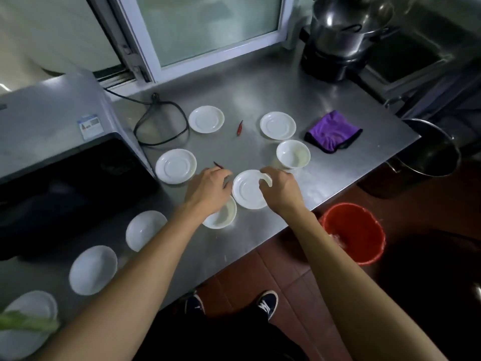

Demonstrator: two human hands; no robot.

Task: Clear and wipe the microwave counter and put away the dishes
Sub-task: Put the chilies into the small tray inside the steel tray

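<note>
The steel counter [260, 100] carries several white saucers and bowls. My right hand [281, 190] grips the right rim of the nearest saucer [247, 191], thumb on top. My left hand [208, 188] is just left of that saucer, fingers curled, pinching a dark red chili [218, 165] whose tip sticks out. It hovers over a small white bowl [223, 216]. A second red chili [239, 127] lies between two far saucers [206, 119] [277, 125]. Another saucer [175, 165] sits by the microwave [52, 152]. A purple cloth [331, 131] lies at the right.
A bowl [293, 154] stands behind my right hand; more bowls [144, 230] [93, 269] line the near left edge, the last one [28, 308] with a green vegetable. A black power cord [161, 123] loops beside the microwave. On the floor stand a red bucket [351, 230] and a large pot [426, 152].
</note>
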